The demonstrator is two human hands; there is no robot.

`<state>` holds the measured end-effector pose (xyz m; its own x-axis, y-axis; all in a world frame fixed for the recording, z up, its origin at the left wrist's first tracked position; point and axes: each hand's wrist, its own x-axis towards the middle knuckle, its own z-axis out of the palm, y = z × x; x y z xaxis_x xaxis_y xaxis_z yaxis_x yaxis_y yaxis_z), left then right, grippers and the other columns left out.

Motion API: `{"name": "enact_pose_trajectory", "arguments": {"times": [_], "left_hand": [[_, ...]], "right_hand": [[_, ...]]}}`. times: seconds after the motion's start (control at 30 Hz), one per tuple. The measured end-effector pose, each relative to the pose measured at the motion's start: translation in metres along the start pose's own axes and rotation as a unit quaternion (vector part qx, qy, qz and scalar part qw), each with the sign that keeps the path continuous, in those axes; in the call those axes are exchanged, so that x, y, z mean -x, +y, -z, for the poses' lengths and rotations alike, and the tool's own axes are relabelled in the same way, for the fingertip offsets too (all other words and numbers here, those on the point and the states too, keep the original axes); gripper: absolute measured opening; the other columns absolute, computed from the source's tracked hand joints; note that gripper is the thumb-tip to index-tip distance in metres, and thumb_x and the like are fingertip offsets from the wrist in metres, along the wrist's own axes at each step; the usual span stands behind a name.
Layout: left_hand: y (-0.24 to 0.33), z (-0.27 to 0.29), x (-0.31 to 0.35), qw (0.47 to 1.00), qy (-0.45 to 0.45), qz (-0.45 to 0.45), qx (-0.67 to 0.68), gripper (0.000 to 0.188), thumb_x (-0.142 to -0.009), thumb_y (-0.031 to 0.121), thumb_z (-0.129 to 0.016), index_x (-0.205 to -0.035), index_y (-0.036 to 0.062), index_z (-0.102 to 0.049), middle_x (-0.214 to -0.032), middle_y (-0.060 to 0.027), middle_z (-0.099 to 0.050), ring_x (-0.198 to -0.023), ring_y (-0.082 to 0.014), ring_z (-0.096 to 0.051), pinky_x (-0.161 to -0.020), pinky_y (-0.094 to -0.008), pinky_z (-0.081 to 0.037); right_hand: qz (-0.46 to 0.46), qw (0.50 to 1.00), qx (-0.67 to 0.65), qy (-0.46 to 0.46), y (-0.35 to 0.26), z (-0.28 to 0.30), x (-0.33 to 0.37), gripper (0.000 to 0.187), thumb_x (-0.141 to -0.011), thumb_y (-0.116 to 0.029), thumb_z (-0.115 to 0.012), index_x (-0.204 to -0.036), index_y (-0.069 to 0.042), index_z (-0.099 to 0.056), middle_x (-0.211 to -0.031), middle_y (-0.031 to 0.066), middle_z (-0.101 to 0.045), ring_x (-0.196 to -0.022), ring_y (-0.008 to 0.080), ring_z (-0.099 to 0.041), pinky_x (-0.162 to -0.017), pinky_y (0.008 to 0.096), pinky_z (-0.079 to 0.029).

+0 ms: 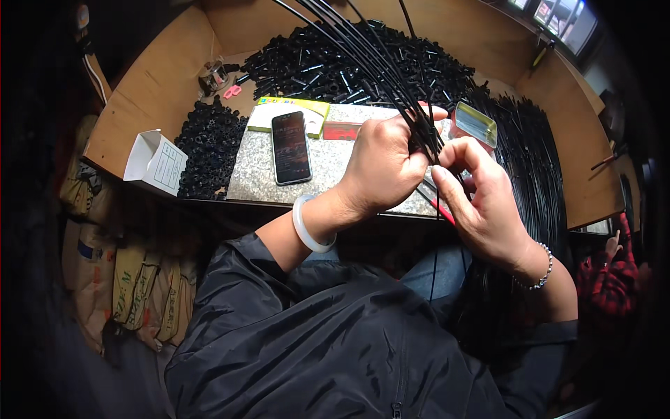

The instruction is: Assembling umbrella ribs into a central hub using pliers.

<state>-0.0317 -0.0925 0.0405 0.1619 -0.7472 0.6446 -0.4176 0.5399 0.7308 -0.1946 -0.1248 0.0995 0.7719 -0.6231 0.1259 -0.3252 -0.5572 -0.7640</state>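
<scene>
The left grip point(382, 162) is clasping black rods point(399, 92), presumably keeping them bunched, beside the right grip point(483, 187), whose hold I cannot tell.

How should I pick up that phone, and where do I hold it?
Probably come from above and pinch the phone across its middle, by both long edges. It lies screen up, narrower than it is long, and those edges are uncovered; the left hand is off to its right.

My head-worn fisheye camera looks steeply down and forward, with my jacket point(307, 342) close below at six o'clock, my left hand point(384, 164) and right hand point(481, 185) near, toward two, and the bench's back wall point(453, 28) bending farther off at twelve.
</scene>
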Motion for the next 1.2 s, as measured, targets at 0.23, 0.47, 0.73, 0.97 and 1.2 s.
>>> {"name": "enact_pose_trajectory", "arguments": {"times": [0.23, 0.47, 0.73, 0.97, 1.2], "left_hand": [[0.003, -0.001, -0.002, 0.999, 0.038, 0.038, -0.001, 0.032, -0.068, 0.0, -0.053, -0.097, -0.0013, -0.065, -0.078, -0.0203, -0.065, -0.072, -0.0317, -0.066, -0.066, -0.0348, -0.052], [-0.019, 0.013, 0.01, 0.998, 0.06, 0.022, 0.021, 0.033, -0.069, -0.006, -0.051, -0.098, -0.0017, -0.066, -0.087, -0.0187, -0.067, -0.079, -0.0268, -0.068, -0.071, -0.0309, -0.052], [0.011, 0.03, 0.005, 0.972, 0.047, 0.06, 0.221, 0.034, -0.088, -0.007, -0.046, -0.122, -0.0054, -0.048, -0.1, -0.011, -0.06, -0.104, -0.0221, -0.059, -0.086, -0.0297, -0.049], [0.027, -0.008, -0.004, 0.976, -0.056, 0.059, 0.204, 0.05, -0.093, 0.007, -0.05, -0.138, -0.0021, -0.031, -0.125, -0.0175, -0.051, -0.117, -0.0208, -0.049, -0.099, -0.0317, -0.037], [0.025, 0.0, 0.017, 0.966, -0.066, 0.15, 0.197, 0.021, -0.092, 0.001, -0.044, -0.112, 0.001, -0.048, -0.108, -0.0061, -0.052, -0.078, -0.0058, -0.046, -0.072, -0.0206, -0.04]], "right_hand": [[0.194, 0.96, 0.168, 0.116, 0.0, 0.007, -0.003, 0.004, -0.088, -0.001, -0.049, -0.092, -0.001, -0.047, -0.101, 0.0101, -0.053, -0.087, 0.0175, -0.052, -0.078, 0.0287, -0.043], [0.187, 0.951, -0.001, 0.246, -0.025, 0.08, -0.024, 0.017, -0.095, -0.015, -0.05, -0.108, -0.005, -0.055, -0.064, -0.0079, -0.043, -0.052, -0.0015, -0.035, -0.045, 0.0131, -0.023], [0.137, 0.942, 0.102, 0.289, 0.015, 0.166, -0.001, 0.028, -0.097, -0.019, -0.046, -0.121, -0.012, -0.059, -0.065, -0.0066, -0.043, -0.059, 0.001, -0.039, -0.053, 0.0135, -0.032], [0.101, 0.981, 0.111, 0.125, 0.006, 0.031, 0.008, 0.016, -0.086, -0.005, -0.051, -0.102, 0.0, -0.048, -0.092, 0.0207, -0.059, -0.085, 0.0376, -0.062, -0.071, 0.0402, -0.049], [-0.014, 0.975, -0.209, -0.078, 0.026, 0.028, 0.019, 0.02, -0.095, -0.01, -0.048, -0.114, -0.004, -0.047, -0.079, 0.0013, -0.059, -0.07, 0.0046, -0.056, -0.062, 0.0205, -0.046]]}}
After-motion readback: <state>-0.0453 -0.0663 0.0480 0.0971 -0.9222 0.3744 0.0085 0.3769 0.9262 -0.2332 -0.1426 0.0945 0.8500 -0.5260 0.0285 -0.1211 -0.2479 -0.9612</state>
